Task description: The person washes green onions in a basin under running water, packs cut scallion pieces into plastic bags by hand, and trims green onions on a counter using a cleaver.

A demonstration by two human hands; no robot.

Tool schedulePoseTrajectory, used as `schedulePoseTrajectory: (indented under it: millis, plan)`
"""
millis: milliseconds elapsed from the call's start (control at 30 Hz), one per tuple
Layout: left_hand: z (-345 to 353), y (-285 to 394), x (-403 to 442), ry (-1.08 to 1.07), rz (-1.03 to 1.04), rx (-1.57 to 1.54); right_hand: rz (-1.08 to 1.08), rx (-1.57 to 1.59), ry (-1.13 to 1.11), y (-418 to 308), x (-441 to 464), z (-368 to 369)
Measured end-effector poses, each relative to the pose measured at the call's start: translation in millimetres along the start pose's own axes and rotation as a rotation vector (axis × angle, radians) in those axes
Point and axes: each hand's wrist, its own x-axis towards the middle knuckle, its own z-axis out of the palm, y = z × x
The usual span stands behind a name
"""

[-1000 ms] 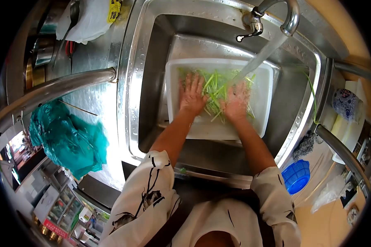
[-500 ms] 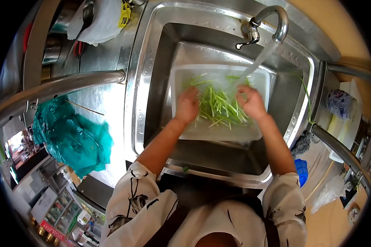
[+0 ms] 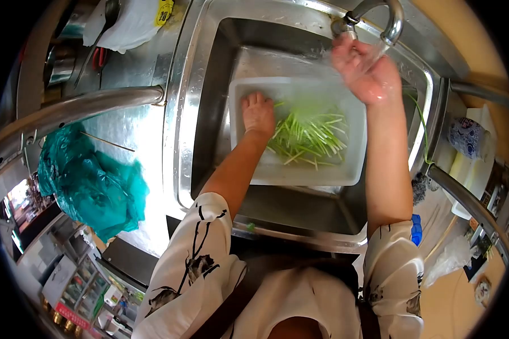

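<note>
A white plastic tub (image 3: pixel 299 177) stands in the steel sink, with a loose heap of cut green stalks (image 3: pixel 313 135) in it. My left hand (image 3: pixel 258 114) rests inside the tub's left side, beside the stalks, its fingers stretched forward. Up at the faucet (image 3: pixel 394 25), my right hand (image 3: pixel 373 76) is turned palm up, and its fingers curl round the tap handle, which they mostly hide. Water from the spout runs over this hand and wrist. A blurred spray hangs above the far part of the stalks.
The metal sink (image 3: pixel 200 113) surrounds the tub. On the left counter lie a crumpled teal plastic bag (image 3: pixel 90 181), a thin stick (image 3: pixel 107 141), a ladle (image 3: pixel 104 28) and a white bag (image 3: pixel 133 28). Metal rails flank both sides. A patterned cup (image 3: pixel 465 135) stands at right.
My right hand has left the stalks and risen to the tap handle, into the stream. My left hand has shifted slightly up along the tub's left side, its fingers straighter.
</note>
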Motion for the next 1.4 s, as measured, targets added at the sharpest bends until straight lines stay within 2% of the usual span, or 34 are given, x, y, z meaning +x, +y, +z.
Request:
schedulePoseTrajectory:
  millis: [33, 100, 167, 233, 267, 333, 367, 400, 433, 467, 533, 567, 600, 633, 667, 700, 733, 767, 800, 900, 933, 967, 1000, 1033, 1067, 1100, 1133, 1167, 1200, 1233, 1267, 1300, 1367, 1400]
  plan:
    - [4.1, -4.4, -2.2, 0.105, 0.066, 0.074, 0.008, 0.006, 0.001, -1.1, -1.9, -2.1]
    - [18.0, -14.9, -3.5, 0.076, 0.079, -0.012, -0.023, 0.144, -0.070, 0.0, -16.3, 2.8]
    - [26.3, -19.3, -1.6, 0.060, 0.095, -0.107, -0.071, 0.113, 0.014, 10.2, -27.4, 5.0]
    - [7.7, -17.3, -3.7, -0.255, 0.069, -0.082, -0.261, -0.726, 0.165, 17.2, -28.9, -32.6]
    - [9.6, -19.1, -8.5, -0.252, 0.069, -0.085, -0.284, -1.249, 0.185, 23.2, -29.7, -68.2]
    - [17.6, -23.7, -22.5, -0.091, 0.040, -0.440, -0.349, -2.338, 0.193, 35.0, -38.3, -118.8]
    - [10.7, -14.8, -36.7, -0.094, 0.043, -0.440, -0.387, -2.902, 0.174, 42.0, -49.1, -131.1]
    - [-3.0, 0.9, -54.1, 0.007, -0.067, -0.432, -0.386, -2.900, 0.177, 48.6, -57.5, -140.3]
    - [-10.3, 14.5, -66.6, 0.109, -0.179, -0.422, -0.252, -2.824, 0.256, 56.0, -64.8, -147.3]
    - [-9.4, 23.5, -73.8, 0.108, -0.179, -0.420, -0.122, -2.740, 0.330, 63.8, -71.7, -151.9]
    - [-0.8, 38.9, -81.7, -0.273, -0.508, -0.786, -0.023, -2.660, 0.392, 94.2, -80.5, -152.1]
    - [15.9, 46.8, -81.6, -0.278, -0.505, -0.785, 0.072, -2.579, 0.458, 106.5, -81.5, -152.7]
    - [44.5, 54.1, -83.0, -0.163, -0.489, -0.916, 0.075, -2.578, 0.469, 117.0, -80.3, -171.3]
    - [62.2, 58.2, -83.1, -0.045, -0.471, -1.046, -0.143, -2.351, 0.323, 128.9, -77.3, -200.8]
    - [67.6, 58.6, -79.5, -0.049, -0.470, -1.047, -0.336, -2.106, 0.181, 135.2, -76.1, -217.5]
    - [71.1, 55.3, -73.3, -0.099, -0.464, -1.185, -0.333, -2.105, 0.182, 135.7, -75.2, -212.6]
    - [63.2, 50.6, -67.1, -0.147, -0.457, -1.320, -0.180, -2.004, 0.326, 134.0, -71.4, -200.9]
    - [54.9, 46.7, -63.6, -0.144, -0.461, -1.314, -0.029, -1.891, 0.460, 132.6, -66.5, -191.0]
    - [18.7, 45.1, -59.6, -0.119, -0.416, -1.333, -0.244, -1.887, 0.404, 130.2, -64.8, -189.5]
    - [-2.9, 40.6, -46.0, -0.017, -0.335, -1.347, -0.234, -1.896, 0.466, 111.7, -67.5, -156.7]
    - [-9.8, 35.4, -39.9, -0.094, -0.382, -1.134, -0.029, -1.927, 0.649, 102.1, -67.6, -130.7]
    - [-15.9, 30.9, -36.7, -0.165, -0.425, -0.920, -0.033, -1.927, 0.649, 93.5, -68.2, -136.0]
    - [-15.9, 26.9, -36.9, -0.161, -0.421, -0.919, -0.262, -2.088, 0.666, 81.0, -69.1, -147.5]
    - [-14.2, 23.2, -39.8, -0.040, -0.401, -0.770, -0.501, -2.234, 0.677, 74.7, -66.8, -154.8]
    - [-11.4, 21.7, -41.6, 0.075, -0.381, -0.618, -0.500, -2.233, 0.678, 74.7, -61.1, -164.7]
    - [-14.3, 22.9, -38.8, 0.069, -0.383, -0.616, -0.655, -2.305, 0.753, 78.8, -55.2, -168.8]
    - [-16.7, 24.9, -34.4, 0.025, -0.311, -0.460, -0.811, -2.369, 0.829, 83.9, -52.4, -174.2]
    - [-17.8, 27.1, -32.3, -0.019, -0.236, -0.304, -0.800, -2.368, 0.833, 92.4, -51.3, -179.6]
    - [-6.8, 29.2, -35.2, -0.029, -0.237, -0.301, -0.674, -2.570, 0.605, 105.0, -50.3, -179.7]
    - [8.0, 30.4, -38.0, -0.122, -0.053, -0.096, -0.539, -2.744, 0.353, 112.9, -49.5, -178.9]
    - [22.1, 28.8, -36.9, -0.208, 0.135, 0.111, -0.267, -2.844, 0.147, 106.3, -51.8, -175.6]
    - [19.6, 23.9, -32.6, -0.208, 0.138, 0.113, -0.267, -2.842, 0.151, 100.1, -51.1, -180.7]
    - [11.8, 14.8, -32.0, -0.225, 0.051, -0.073, -0.501, -2.603, 0.605, 92.4, -55.0, -191.6]
    - [14.1, 22.8, -38.1, -0.229, 0.052, -0.076, -0.494, -2.604, 0.606, 97.8, -58.0, -197.4]
